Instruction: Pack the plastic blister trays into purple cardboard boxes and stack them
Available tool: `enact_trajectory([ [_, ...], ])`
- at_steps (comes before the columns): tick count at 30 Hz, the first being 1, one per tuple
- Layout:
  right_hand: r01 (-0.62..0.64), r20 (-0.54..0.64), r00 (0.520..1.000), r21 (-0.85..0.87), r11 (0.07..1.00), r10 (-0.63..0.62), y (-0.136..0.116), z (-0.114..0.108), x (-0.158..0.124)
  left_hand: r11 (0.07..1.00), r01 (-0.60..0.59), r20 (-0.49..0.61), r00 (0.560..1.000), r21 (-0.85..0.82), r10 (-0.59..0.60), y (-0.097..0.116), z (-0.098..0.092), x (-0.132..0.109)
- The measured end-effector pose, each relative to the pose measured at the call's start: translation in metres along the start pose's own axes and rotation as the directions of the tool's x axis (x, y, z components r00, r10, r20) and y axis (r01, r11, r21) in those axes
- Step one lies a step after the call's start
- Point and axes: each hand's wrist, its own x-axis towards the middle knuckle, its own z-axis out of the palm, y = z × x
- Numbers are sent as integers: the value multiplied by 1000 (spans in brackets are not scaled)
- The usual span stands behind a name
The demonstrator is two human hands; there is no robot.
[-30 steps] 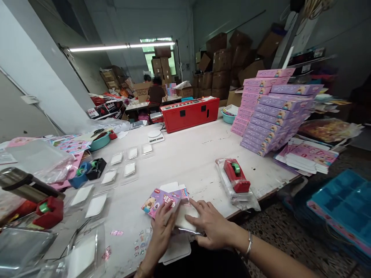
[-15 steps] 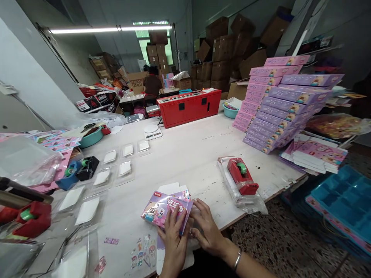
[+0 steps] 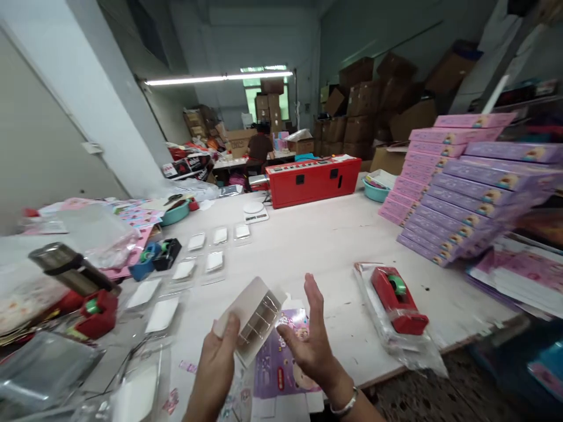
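My left hand grips a small open carton, raised off the table with its white side and open end towards me. My right hand is beside the carton, fingers stretched upward and apart, holding nothing. Below both hands a flattened purple printed carton lies on the white table. A red tape dispenser rests on a clear plastic bag to the right of my hands.
Tall stacks of pink and purple boxes stand at the right. A red machine and a small scale sit at the back. Clear blister trays, another red dispenser and plastic bags fill the left. A person works far behind.
Both hands lifted off the table; the left raised the carton and turned it so its white side shows. The right hand let go and opened. The view swung left.
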Motion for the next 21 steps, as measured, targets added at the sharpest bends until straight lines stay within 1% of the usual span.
enact_trajectory([
  [1, -16, 40, 999, 41, 999, 15, -1, -3, 5, 998, 46, -25, 999, -32, -47, 13, -4, 4],
  [2, -27, 96, 995, 98, 995, 18, 1, -4, 8, 994, 91, -27, 995, -60, -93, 24, -4, 9],
  [3, -30, 144, 990, 158, 987, 7, 4, -3, 10, 987, 130, 7, 991, -94, -130, 31, -2, 14],
  [4, -21, 166, 986, 206, 978, -14, 8, -1, 9, 978, 161, 78, 985, -136, -151, 35, 2, 19],
  [5, 4, 162, 986, 230, 973, -42, 14, 2, 6, 966, 180, 164, 975, -185, -151, 36, 7, 24],
  [7, 73, 124, 987, 200, 977, -99, 26, 5, -2, 940, 185, 330, 940, -286, -85, 28, 17, 32],
  [8, 102, 120, 985, 164, 981, -122, 31, 4, -6, 929, 178, 387, 921, -324, -42, 21, 21, 34],
  [11, 155, 190, 966, 105, 982, -173, 41, -8, -13, 917, 126, 479, 875, -379, 77, -3, 28, 36],
  [12, 171, 219, 957, 109, 979, -191, 42, -13, -13, 920, 111, 487, 868, -377, 94, -10, 29, 37],
  [13, 193, 242, 946, 112, 975, -215, 41, -19, -11, 925, 93, 476, 873, -368, 101, -15, 30, 38],
  [14, 218, 252, 938, 108, 970, -239, 41, -23, -7, 932, 54, 439, 891, -359, 117, -19, 32, 39],
  [16, 247, 227, 938, 99, 964, -263, 40, -26, 2, 938, -62, 315, 933, -342, 177, -24, 35, 46],
  [17, 254, 190, 944, 109, 961, -271, 40, -26, 6, 932, -124, 257, 941, -340, 219, -26, 36, 50],
  [18, 260, 153, 948, 127, 957, -278, 41, -24, 9, 923, -174, 220, 940, -344, 259, -28, 36, 55],
  [19, 278, 126, 947, 144, 950, -296, 42, -23, 12, 913, -201, 211, 934, -356, 288, -29, 35, 59],
  [20, 312, 114, 937, 147, 939, -329, 43, -21, 14, 905, -216, 233, 921, -365, 314, -30, 32, 62],
  [21, 358, 121, 920, 130, 925, -373, 44, -21, 16, 904, -232, 283, 896, -360, 343, -29, 29, 64],
])
